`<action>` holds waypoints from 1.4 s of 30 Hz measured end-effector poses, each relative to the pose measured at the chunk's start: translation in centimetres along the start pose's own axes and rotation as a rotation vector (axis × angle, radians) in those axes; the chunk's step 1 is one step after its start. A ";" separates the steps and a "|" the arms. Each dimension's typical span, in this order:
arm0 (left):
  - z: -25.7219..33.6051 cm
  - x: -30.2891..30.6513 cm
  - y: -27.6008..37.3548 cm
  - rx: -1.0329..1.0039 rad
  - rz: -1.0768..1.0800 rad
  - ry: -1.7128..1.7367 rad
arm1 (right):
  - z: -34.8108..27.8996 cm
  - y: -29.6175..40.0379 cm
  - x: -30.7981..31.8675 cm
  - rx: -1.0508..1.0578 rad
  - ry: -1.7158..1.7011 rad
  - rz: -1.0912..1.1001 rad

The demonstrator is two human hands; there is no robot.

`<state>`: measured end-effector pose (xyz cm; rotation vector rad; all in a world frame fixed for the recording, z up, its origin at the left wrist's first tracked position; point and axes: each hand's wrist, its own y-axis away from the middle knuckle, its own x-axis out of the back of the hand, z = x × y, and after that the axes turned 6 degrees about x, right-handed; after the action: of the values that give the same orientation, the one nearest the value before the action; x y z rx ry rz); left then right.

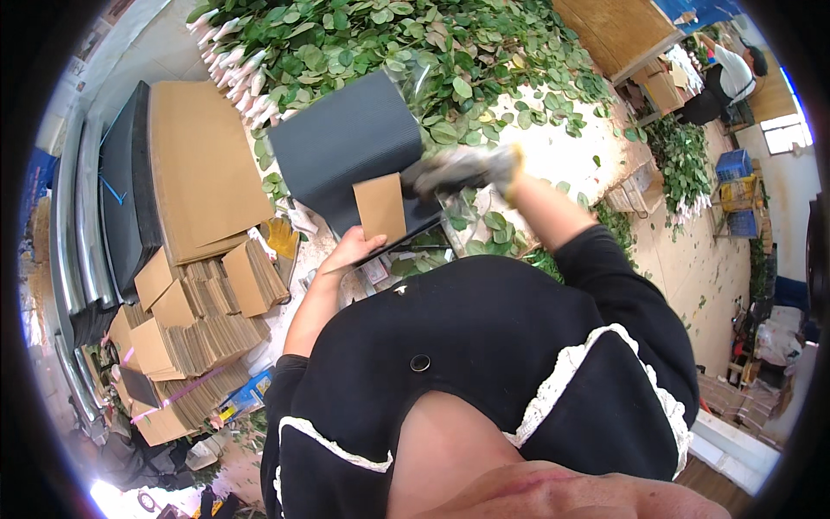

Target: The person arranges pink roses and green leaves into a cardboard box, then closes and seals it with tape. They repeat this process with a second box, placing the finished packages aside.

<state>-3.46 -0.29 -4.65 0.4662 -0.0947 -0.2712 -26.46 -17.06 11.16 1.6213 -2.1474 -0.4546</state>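
Observation:
My bare left hand (361,248) pinches the lower edge of a small brown cardboard piece (381,206) between thumb and fingers. That piece lies over a dark corrugated sheet (347,139), which is bent over in front of me. My right hand (463,172), in a grey and white work glove, is blurred at the sheet's right side, near the cardboard piece; its fingers cannot be made out. Beyond the sheet lies a large heap of leafy green stems (363,39), with pale wrapped tips (237,71) at its left end.
Large brown cardboard sheets (201,168) and bundles of small cardboard pieces (201,344) stand at left, beside a yellow glove (281,239). A wooden box (616,32) is at upper right. Farther right are a person (729,78), a basket (632,191) and coloured crates (736,165).

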 end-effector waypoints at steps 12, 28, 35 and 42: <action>-1.9 2.0 2.7 -0.329 0.616 -0.942 | 5.6 -6.8 -2.1 -0.025 0.094 -0.034; -1.2 1.6 2.8 -0.235 0.602 -0.919 | 4.7 -11.4 -3.1 -0.301 -0.056 -0.182; 0.6 3.1 4.7 -0.287 0.562 -0.760 | 6.1 -12.7 -3.5 -0.411 -0.195 -0.177; 2.5 2.6 1.3 -0.385 0.412 -0.768 | 6.5 -13.8 -3.7 -0.417 0.147 -0.116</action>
<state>-1.08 -0.95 -1.72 -0.0674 -0.8635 -0.0454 -17.44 -17.11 -1.67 1.4913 -1.7170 -0.7393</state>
